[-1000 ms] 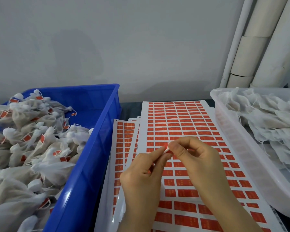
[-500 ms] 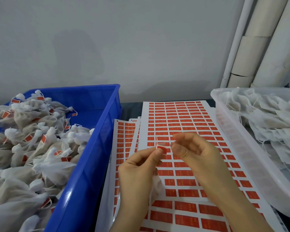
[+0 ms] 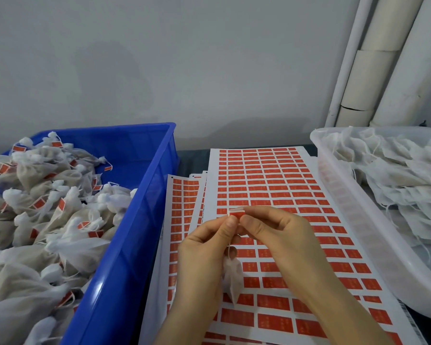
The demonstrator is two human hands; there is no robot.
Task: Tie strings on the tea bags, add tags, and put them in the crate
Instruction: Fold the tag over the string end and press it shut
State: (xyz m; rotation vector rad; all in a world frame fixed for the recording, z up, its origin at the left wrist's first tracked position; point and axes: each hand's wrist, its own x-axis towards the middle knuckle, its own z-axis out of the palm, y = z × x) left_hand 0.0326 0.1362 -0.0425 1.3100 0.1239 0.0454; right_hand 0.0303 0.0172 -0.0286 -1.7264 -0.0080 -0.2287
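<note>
Left hand (image 3: pixel 204 247) and right hand (image 3: pixel 279 235) pinch a red paper tag (image 3: pixel 237 213) above a white mesh tea bag (image 3: pixel 232 275); pressing it shut is likely next.

Both hands' fingers (image 3: pixel 230 221) pinch a red tag (image 3: pixel 236 213) above sticker sheets (image 3: pixel 264 185).

The red tags (image 3: pixel 274 322) on the sticker sheet (image 3: pixel 213 170) bear tiny pale marks too small to read.
</note>
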